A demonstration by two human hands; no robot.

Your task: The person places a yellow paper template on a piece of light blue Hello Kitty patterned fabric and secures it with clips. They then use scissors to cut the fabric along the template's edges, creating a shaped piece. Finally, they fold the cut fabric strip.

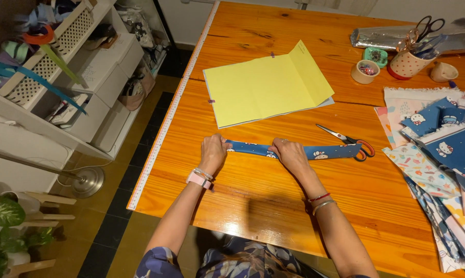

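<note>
At the far left, a white shelf unit (47,110) holds lattice baskets (47,56) with ribbons spilling out, and a potted plant (3,226) shows in the lower corner. A measuring tape (163,128) runs along the left edge of the wooden desk (253,201). The left hand (213,153), a pink watch on its wrist, rests on the left end of a long blue printed fabric strip (294,151) that lies flat across the middle of the desk; its fingers are curled together, pressing the end of the strip down. Behind the strip lies a folded yellow paper sheet (266,87), apart from it. The right hand (290,153), with bracelets on its wrist, sits on the strip near its middle, fingers bent and close together, pinching or pressing the cloth; which one cannot be told. Right of that hand the strip runs on to a pair of orange-handled scissors (348,140), which touch its right end. Farther back stand a small round pin bowl (365,71) and a dotted cup (407,63) holding tools. At the right edge sits a pile of patterned cloth pieces (438,154).
</note>
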